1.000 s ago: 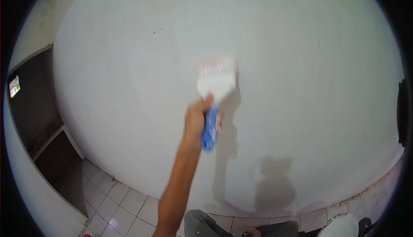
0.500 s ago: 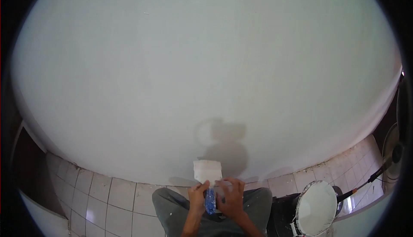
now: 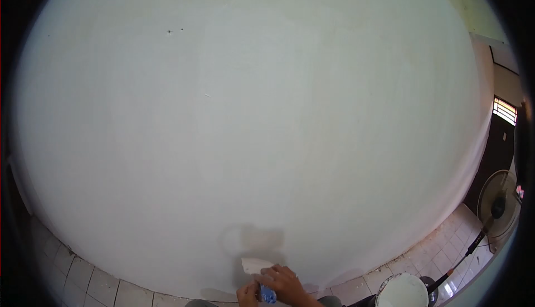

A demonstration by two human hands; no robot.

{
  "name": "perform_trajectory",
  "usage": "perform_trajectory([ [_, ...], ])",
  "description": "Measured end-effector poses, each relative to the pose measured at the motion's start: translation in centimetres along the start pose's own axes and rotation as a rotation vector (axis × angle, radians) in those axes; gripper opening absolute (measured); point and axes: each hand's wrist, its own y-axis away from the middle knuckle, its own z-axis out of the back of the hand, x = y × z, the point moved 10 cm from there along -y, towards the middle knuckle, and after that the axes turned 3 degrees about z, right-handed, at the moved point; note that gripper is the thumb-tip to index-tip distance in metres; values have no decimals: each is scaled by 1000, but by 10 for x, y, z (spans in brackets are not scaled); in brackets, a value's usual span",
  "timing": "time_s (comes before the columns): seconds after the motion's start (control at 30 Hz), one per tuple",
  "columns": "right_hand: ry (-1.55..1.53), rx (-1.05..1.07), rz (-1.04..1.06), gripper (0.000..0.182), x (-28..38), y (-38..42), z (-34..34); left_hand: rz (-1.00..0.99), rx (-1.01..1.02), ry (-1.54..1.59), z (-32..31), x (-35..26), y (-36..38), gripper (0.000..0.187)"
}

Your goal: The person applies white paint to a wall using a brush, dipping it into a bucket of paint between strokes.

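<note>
White-coated paintbrush [image 3: 255, 266], broad and flat, blue handle, low in the head view, close to the body. Bristle end points up and to the left, lying against the foot of the wall [image 3: 267, 112]; the blue handle shows only as a short patch between the two hands.

Left hand [image 3: 248, 295]: below and just left of the handle, fingers curled toward it; partly cut by the bottom edge, so whether it truly grips cannot be told.

Right hand [image 3: 284, 284]: laid over the handle from the right, fingers bent across the ferrule and touching the base of the bristles, grasping the brush.

Paint bucket [image 3: 402, 291]: round, open-topped, on the tiled floor [image 3: 95, 284] to the right of the hands, well apart from them. Interior white all over, with paint up to or coating the rim; depth of the contents not discernible.

Long-handled tool [image 3: 465, 257]: dark shaft slanting up to the right from beside the bucket.

Standing fan [image 3: 497, 205]: at the far right, near a dark doorway.

Wall: pale, plain, two small dark specks at upper left.
</note>
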Motion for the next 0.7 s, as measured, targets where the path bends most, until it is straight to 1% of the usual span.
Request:
perform_trajectory([
  [0.1, 46, 61, 196, 45, 6, -52, 32, 3, 91, 92, 4, -31, 5, 36],
  [0.13, 84, 49, 279, 46, 9, -72, 46, -108, -58, 54, 25, -14, -6, 34],
  [0.17, 119, 34, 360, 47, 14, -93, 61, -219, -209, 10, 48, 26, -24, 33],
  [0.2, 103, 73, 362, 48, 16, -119, 80, -327, -360, -36, 70, 43, -28, 31],
  [0.23, 87, 116, 362, 50, 21, -144, 101, -284, -414, -211, 80, 44, -19, 30],
  [0.3, 99, 95, 441, 53, 34, -192, 147, -193, -517, -561, 103, 40, 3, 29],
  [0.33, 112, 61, 508, 40, 49, -213, 171, -95, -480, -582, 119, 81, -12, 28],
  [0.37, 128, 28, 574, 27, 65, -231, 193, 2, -440, -599, 140, 151, -33, 28],
  [0.4, 72, 32, 564, 29, 69, -251, 212, 101, -396, -617, 151, 196, -45, 28],
  [0.43, 17, 38, 551, 31, 72, -269, 230, 66, -413, -716, 152, 197, -45, 28],
  [0.5, 35, -3, 585, 22, 87, -301, 267, -2, -439, -914, 148, 196, -42, 28],
  [0.53, 80, -37, 618, 20, 92, -314, 284, 0, -418, -822, 144, 183, -38, 28],
  [0.57, 122, -72, 651, 19, 97, -325, 299, 3, -398, -731, 138, 146, -27, 28],
  [0.6, 152, -132, 645, 17, 104, -334, 316, 9, -377, -639, 133, 130, -20, 28],
  [0.63, 179, -193, 637, 16, 112, -340, 331, -69, -395, -735, 138, 142, -27, 28],
  [0.7, 212, -249, 678, 13, 125, -350, 353, -228, -428, -926, 147, 175, -44, 28],
])
